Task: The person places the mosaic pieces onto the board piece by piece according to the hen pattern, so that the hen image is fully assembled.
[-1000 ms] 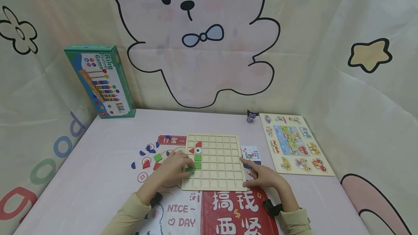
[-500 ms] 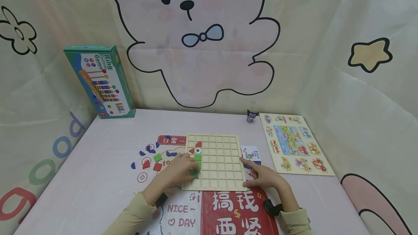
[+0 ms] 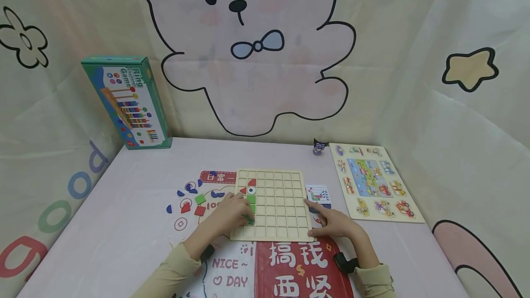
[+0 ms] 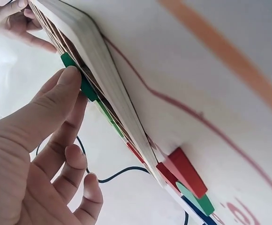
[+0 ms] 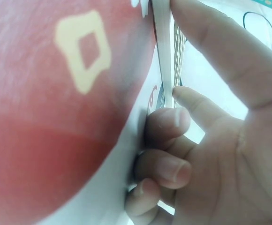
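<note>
Left hand (image 3: pixel 230 210): pinches green block (image 4: pixel 87 89).
Green block: at thumb tip, against board (image 3: pixel 281 206), upper left in left-wrist view.
Right hand (image 3: pixel 334 223): thumb and index apart, touching board's edge.

White table (image 3: pixel 103 206), grid board (image 3: pixel 281 206), green box (image 3: pixel 128 105), figurine (image 3: pixel 318 147), picture board (image 3: pixel 370 183)

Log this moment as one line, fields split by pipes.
left hand: pinches dark green piece at grid board | right hand: touches board's right edge | loose pieces: left of board | picture card: right of board
</note>
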`<state>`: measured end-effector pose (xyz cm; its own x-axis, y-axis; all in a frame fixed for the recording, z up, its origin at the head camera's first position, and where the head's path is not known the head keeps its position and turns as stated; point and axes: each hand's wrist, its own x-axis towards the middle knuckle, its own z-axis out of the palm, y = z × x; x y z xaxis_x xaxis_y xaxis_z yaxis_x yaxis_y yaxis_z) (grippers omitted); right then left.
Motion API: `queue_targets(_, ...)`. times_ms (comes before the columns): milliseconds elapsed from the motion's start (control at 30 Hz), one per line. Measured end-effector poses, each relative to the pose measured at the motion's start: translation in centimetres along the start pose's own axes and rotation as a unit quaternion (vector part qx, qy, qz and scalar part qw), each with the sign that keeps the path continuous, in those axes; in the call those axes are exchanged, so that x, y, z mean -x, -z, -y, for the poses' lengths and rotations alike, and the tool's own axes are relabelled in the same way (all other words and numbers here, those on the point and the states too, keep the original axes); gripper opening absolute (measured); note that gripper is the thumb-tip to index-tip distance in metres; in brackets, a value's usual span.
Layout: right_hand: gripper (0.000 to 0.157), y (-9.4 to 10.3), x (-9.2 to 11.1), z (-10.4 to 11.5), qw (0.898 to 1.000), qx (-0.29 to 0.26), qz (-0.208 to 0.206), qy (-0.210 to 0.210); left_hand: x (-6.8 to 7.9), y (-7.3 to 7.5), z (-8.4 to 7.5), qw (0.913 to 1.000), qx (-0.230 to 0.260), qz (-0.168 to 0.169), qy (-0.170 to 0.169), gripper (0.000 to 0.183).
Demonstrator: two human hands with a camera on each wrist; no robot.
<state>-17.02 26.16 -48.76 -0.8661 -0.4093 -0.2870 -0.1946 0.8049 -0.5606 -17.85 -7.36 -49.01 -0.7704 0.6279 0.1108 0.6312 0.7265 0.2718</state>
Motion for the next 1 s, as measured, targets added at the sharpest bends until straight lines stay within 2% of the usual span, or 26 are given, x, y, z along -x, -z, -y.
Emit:
queue_targets(200, 0.089, -0.1, 0.0, -0.2, 1.0, -0.004, 0.001, -0.012, -0.4, -0.1, -0.1, 0.9999, 0.001, -0.004, 0.011, 0.011)
queue_targets(567, 0.089, -0.2, 0.0, -0.4, 1.0, -0.004, -0.001, -0.006, -0.6, -0.1, -0.2, 0.9999, -0.002, -0.011, 0.012, 0.012)
queue_targets(867, 0.089, 0.0, 0.0, -0.1, 1.0, -0.006, -0.001, -0.003, 0.1, 0.1, 0.1, 0.999, 0.03, -0.027, 0.017, 0.012)
queue_targets(1000, 0.089, 0.0, 0.1, -0.1, 1.0, -0.006, 0.001, -0.008, 0.6, 0.3, 0.6, 0.9986, 0.03, -0.038, 0.024, 0.011)
